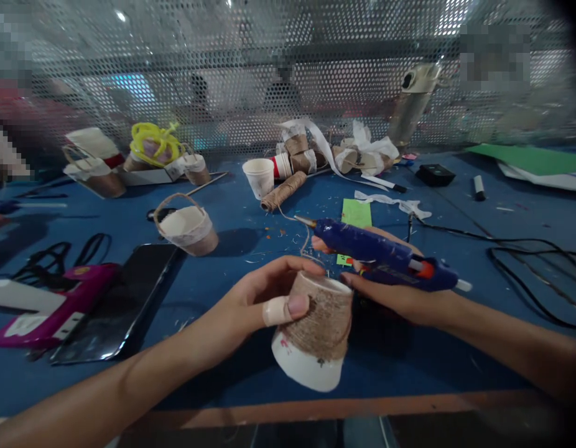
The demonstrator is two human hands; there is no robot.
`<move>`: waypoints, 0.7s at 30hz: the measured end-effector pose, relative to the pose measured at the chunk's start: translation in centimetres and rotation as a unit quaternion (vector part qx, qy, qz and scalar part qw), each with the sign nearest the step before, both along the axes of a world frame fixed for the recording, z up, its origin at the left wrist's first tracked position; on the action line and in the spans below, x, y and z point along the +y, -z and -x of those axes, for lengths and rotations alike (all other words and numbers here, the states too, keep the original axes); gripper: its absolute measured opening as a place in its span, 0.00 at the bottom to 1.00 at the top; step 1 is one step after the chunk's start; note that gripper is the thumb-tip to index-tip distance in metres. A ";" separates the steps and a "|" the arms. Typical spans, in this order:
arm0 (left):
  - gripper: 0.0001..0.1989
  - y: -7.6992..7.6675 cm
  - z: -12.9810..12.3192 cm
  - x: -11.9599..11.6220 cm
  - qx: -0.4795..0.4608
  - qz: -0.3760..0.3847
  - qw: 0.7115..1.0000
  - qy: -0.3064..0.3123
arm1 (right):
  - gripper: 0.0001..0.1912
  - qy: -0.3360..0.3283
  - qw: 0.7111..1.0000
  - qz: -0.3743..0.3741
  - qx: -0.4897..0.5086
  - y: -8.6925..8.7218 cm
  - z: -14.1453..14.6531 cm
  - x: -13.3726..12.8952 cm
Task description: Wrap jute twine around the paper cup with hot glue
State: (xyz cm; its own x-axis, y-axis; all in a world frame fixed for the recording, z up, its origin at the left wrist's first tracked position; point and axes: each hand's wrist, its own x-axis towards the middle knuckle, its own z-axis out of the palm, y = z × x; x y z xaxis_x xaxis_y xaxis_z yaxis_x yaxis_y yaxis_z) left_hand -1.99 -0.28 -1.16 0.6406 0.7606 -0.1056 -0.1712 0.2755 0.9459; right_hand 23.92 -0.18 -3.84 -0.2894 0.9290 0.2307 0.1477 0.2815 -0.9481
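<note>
My left hand (264,298), a bandage round its thumb, grips a paper cup (323,311) turned bottom-up near the table's front edge. Brown twine is wound round most of the cup, and a white band by its rim stays bare. In my right hand (385,286) is a blue hot glue gun (372,249), its nozzle pointing left above the cup. A twine strand runs from the cup back to a twine roll (284,191) lying on the table. Beneath the glue gun sits a green paper piece (356,213), partly hidden.
To the left stand a small handled cup basket (188,229), a black phone (117,305) and a magenta power strip (78,298). White cups (259,177) and ribbon are at the back. A black cord (516,241) loops at right. A perforated metal screen (250,81) closes off the far side.
</note>
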 end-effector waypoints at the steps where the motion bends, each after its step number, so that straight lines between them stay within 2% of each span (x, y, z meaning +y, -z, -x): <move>1: 0.15 0.0 -0.1 -0.1 -0.003 0.001 1.000 0.011 | 0.19 -0.020 1.000 -0.008 0.000 0.0 0.0 -0.1; 3: 0.14 -0.2 -0.2 -0.2 -0.005 -0.001 1.000 0.023 | 0.15 -0.050 0.999 -0.008 0.003 -0.1 0.0 -0.2; 6: 0.15 -0.3 -0.2 -0.2 -0.011 -0.007 1.000 0.009 | 0.16 -0.069 0.997 0.016 0.020 -0.5 0.0 -0.3; 11: 0.15 -0.5 0.2 0.2 -0.007 0.022 0.998 -0.066 | 0.12 -0.066 0.997 0.015 0.040 -1.4 -0.1 -0.3; 15: 0.13 -0.8 0.2 0.5 -0.017 0.027 0.991 -0.133 | 0.08 -0.045 0.999 -0.015 0.008 -2.1 -0.5 -0.4; 19: 0.13 -0.9 0.3 0.5 -0.010 0.031 0.986 -0.166 | 0.12 -0.098 0.995 -0.011 0.021 -2.2 -0.7 -0.8; 21: 0.13 -0.9 0.3 0.5 -0.007 0.026 0.985 -0.170 | 0.13 -0.093 0.995 0.002 0.041 -2.3 -0.6 -1.1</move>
